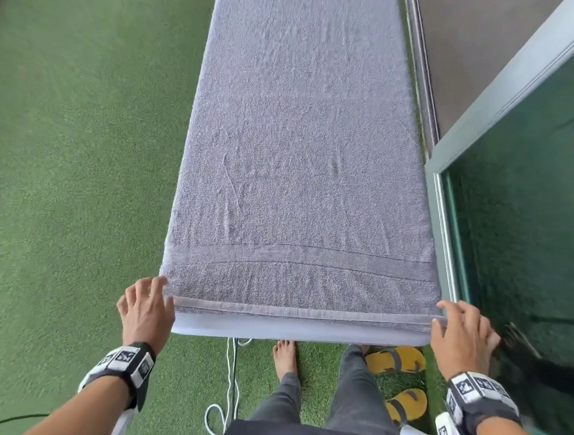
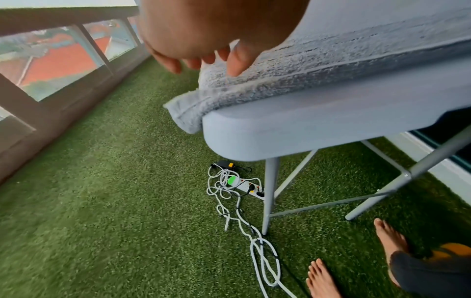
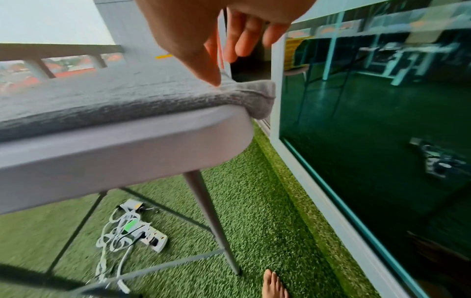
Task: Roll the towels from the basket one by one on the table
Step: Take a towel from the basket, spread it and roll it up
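A grey towel (image 1: pixel 304 150) lies flat along the length of a narrow white table (image 1: pixel 297 333), with its hemmed end at the near edge. My left hand (image 1: pixel 150 296) is at the towel's near left corner; in the left wrist view the thumb (image 2: pixel 237 64) touches the towel (image 2: pixel 318 66) while the other fingers hang loose past the edge. My right hand (image 1: pixel 456 321) is at the near right corner, where the thumb tip (image 3: pixel 215 81) presses on the towel (image 3: pixel 102 96) and the fingers stay relaxed. Both corners droop slightly over the table (image 2: pixel 305 125). No basket is in view.
A glass door panel (image 1: pixel 537 202) runs close along the table's right side. Under the table lie a power strip with tangled white cables (image 2: pixel 242 185). Yellow sandals (image 1: pixel 398 360) sit by my bare feet. Artificial grass (image 1: pixel 59 165) spreads left toward a railing (image 2: pixel 51 60).
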{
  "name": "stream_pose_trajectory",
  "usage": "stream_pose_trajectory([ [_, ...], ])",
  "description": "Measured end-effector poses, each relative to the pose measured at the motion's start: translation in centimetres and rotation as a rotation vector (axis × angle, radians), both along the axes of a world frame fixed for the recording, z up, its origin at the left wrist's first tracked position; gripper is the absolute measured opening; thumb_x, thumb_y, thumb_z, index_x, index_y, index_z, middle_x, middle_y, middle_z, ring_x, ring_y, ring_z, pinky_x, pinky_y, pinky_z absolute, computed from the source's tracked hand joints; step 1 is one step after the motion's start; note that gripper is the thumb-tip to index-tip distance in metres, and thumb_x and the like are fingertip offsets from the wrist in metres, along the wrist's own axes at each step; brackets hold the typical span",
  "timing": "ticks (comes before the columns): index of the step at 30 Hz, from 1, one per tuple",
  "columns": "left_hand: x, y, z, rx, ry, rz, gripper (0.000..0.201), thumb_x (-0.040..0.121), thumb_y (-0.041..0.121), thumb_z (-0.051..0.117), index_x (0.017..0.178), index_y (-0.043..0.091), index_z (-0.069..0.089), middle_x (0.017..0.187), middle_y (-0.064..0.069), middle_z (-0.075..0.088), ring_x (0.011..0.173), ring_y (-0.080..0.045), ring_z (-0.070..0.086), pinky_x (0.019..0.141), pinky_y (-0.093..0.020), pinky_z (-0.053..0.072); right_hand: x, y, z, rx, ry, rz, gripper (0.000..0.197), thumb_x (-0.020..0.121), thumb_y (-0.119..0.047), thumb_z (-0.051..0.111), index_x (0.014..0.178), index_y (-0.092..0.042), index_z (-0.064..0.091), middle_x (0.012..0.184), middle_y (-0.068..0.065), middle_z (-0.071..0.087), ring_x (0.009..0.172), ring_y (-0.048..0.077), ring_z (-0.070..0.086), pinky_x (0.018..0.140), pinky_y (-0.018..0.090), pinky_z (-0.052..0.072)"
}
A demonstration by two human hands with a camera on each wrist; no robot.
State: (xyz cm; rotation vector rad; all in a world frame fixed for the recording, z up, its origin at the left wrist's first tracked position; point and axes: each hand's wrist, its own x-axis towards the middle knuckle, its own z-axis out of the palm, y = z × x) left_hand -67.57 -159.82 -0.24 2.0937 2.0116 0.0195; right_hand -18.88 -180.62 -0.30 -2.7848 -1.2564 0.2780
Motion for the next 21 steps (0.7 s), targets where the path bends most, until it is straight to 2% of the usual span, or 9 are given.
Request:
stream_pose_trajectory([
  [3,1.0,-1.5,-0.2,0.026,-0.135,-0.150,0.030,0.076,0.001,0.069,0.098,0.012,0.052,0.095,-0.007,0.051,0.084,-0.020,0.044,0.074,-0.033,0.038,-1.4,-0.2,-0.1,0.004,0.168,0.147,0.021,0.078,-0.005,0.069,0.094,-0.015,0.064,0.101,0.003,0.055,0.095,0.021,0.049,0.086,0.038,0.041],
  [5,1.3,-2.0,-0.6,0.030,-0.204,-0.237,0.034,0.069,-0.002,0.076,0.096,0.007,0.057,0.095,-0.009,0.055,0.086,-0.017,0.043,0.077,-0.031,0.037,-1.6,-0.6,-0.6,-0.043,0.202,0.212,0.028,0.073,-0.006,0.074,0.096,-0.018,0.062,0.103,-0.001,0.054,0.097,0.015,0.044,0.088,0.036,0.043],
  [7,1.2,-1.9,-0.8,0.051,-0.241,-0.237,0.035,0.066,-0.006,0.077,0.094,0.005,0.060,0.095,-0.009,0.058,0.089,-0.014,0.042,0.080,-0.029,0.036,-1.3,-0.9,-0.7,-0.043,0.218,0.193,0.032,0.072,-0.008,0.075,0.099,-0.018,0.062,0.107,0.000,0.053,0.102,0.016,0.043,0.090,0.039,0.044],
  [8,1.0,-1.9,-1.0,0.052,-0.242,-0.235,0.035,0.066,-0.008,0.077,0.095,0.004,0.061,0.096,-0.009,0.059,0.089,-0.016,0.044,0.082,-0.030,0.040,-1.2,-0.9,-0.6,-0.030,0.223,0.186,0.031,0.073,-0.007,0.074,0.100,-0.017,0.063,0.109,0.000,0.053,0.105,0.018,0.045,0.090,0.040,0.045],
  [10,0.4,-1.7,-1.3,0.031,-0.209,-0.242,0.038,0.070,-0.013,0.071,0.103,0.004,0.062,0.100,-0.008,0.060,0.091,-0.022,0.052,0.083,-0.040,0.050,-0.9,-0.8,-0.5,-0.003,0.230,0.178,0.027,0.078,-0.003,0.070,0.101,-0.015,0.065,0.111,0.001,0.055,0.106,0.022,0.050,0.085,0.039,0.047],
  [12,-0.2,-1.8,-1.5,0.029,-0.187,-0.211,0.042,0.072,-0.019,0.063,0.108,0.002,0.062,0.102,-0.010,0.062,0.093,-0.026,0.056,0.084,-0.045,0.053,-0.7,-0.5,-0.3,0.006,0.232,0.155,0.026,0.081,0.000,0.066,0.103,-0.015,0.065,0.114,0.000,0.056,0.106,0.022,0.052,0.080,0.036,0.050],
  [14,-0.3,-2.0,-1.4,0.054,-0.177,-0.187,0.039,0.073,-0.018,0.064,0.107,0.001,0.064,0.101,-0.011,0.064,0.093,-0.028,0.058,0.084,-0.044,0.053,-0.6,-0.3,-0.3,-0.009,0.235,0.114,0.027,0.083,-0.001,0.062,0.104,-0.017,0.065,0.116,-0.003,0.055,0.107,0.018,0.051,0.076,0.034,0.051],
  [16,-0.3,-1.9,-1.1,0.071,-0.173,-0.183,0.033,0.073,-0.014,0.068,0.102,0.001,0.067,0.098,-0.012,0.066,0.090,-0.030,0.059,0.080,-0.043,0.054,-0.5,0.0,-0.4,-0.009,0.230,0.096,0.027,0.083,0.000,0.061,0.103,-0.017,0.065,0.115,-0.004,0.056,0.105,0.016,0.051,0.074,0.032,0.049],
  [21,0.1,-1.4,-0.6,0.027,-0.180,-0.235,0.029,0.074,-0.002,0.075,0.100,0.007,0.068,0.097,-0.008,0.067,0.087,-0.027,0.060,0.073,-0.039,0.053,0.0,1.0,-0.3,0.010,0.185,0.103,0.029,0.081,-0.001,0.063,0.106,-0.014,0.067,0.108,0.000,0.063,0.101,0.020,0.054,0.083,0.038,0.050],
])
